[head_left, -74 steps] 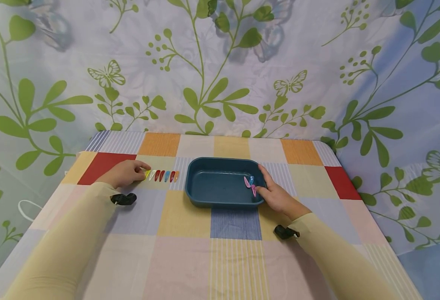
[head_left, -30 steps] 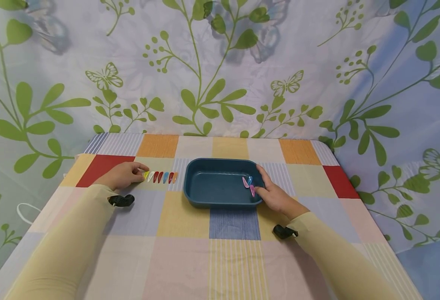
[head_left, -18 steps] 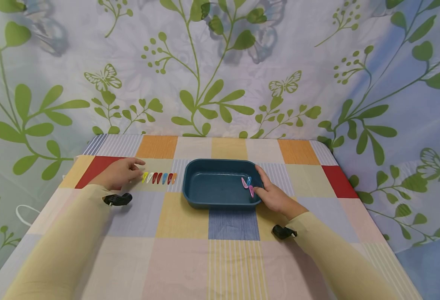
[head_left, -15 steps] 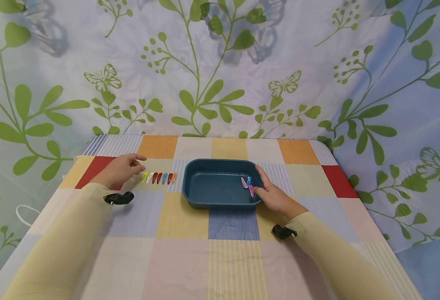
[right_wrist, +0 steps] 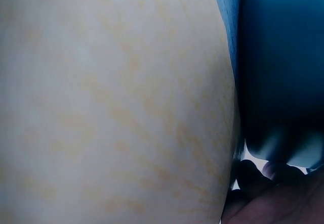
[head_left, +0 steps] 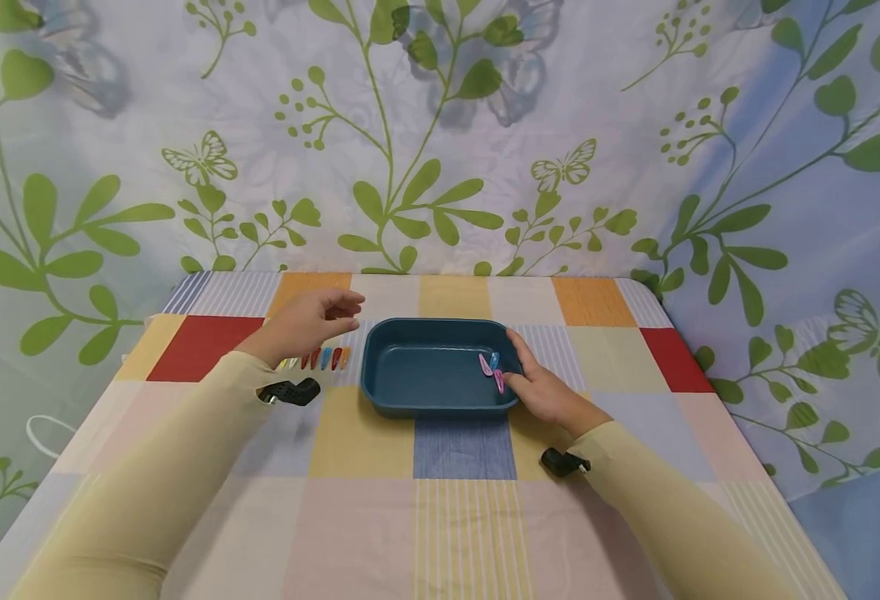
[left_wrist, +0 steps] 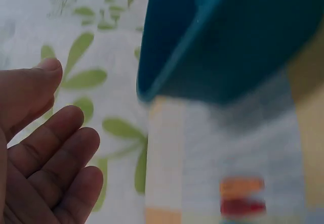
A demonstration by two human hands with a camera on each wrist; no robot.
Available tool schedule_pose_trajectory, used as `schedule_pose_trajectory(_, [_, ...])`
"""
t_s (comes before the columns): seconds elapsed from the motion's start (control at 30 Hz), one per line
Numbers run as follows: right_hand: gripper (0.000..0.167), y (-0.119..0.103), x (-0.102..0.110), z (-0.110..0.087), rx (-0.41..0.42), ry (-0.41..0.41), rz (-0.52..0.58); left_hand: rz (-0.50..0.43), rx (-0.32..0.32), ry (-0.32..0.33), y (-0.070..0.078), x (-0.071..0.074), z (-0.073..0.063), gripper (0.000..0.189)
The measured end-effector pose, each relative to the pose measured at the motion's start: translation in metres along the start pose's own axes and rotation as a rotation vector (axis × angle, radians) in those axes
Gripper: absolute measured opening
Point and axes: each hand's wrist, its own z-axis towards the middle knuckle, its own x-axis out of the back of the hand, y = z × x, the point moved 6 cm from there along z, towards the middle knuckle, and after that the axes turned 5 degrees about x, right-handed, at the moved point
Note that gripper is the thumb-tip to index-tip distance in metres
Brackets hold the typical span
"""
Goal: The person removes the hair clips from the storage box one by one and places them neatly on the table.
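My left hand hovers over a row of snap hair clips, its fingertips short of the tray's left end. In the left wrist view its fingers are loosely bent with nothing between them, and an orange clip and a red one lie below the tray. The forearm and hand partly cover the row's left end. My right hand grips the right end of a dark teal plastic tray, thumb over the rim. Inside lie two pink clips and a blue clip, near that thumb.
A patchwork cloth covers the table. Behind it hangs a leaf-patterned curtain, close along the back edge. A white cord loops off the table's left side. Black wrist cameras sit at both cuffs.
My left fingers have left the yellow clip, which stayed in the row, and the hand has risen and moved right toward the tray. My right hand keeps its grip on the tray.
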Motion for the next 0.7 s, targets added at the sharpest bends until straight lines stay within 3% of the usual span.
schedule_pose_trajectory(0.3, [0.076,0.0,0.0,0.0,-0.011,0.001,-0.019,0.056,-0.091,-0.126,0.049,-0.038,0.019,0.049])
schedule_pose_trajectory(0.5, [0.077,-0.002,0.001,0.0,-0.016,0.006,-0.02,0.075,-0.123,-0.211,0.07,-0.062,0.033,0.048])
schedule_pose_trajectory(0.7, [0.077,-0.002,0.001,-0.001,-0.026,0.009,-0.014,0.138,-0.148,-0.253,0.083,-0.078,0.046,0.049])
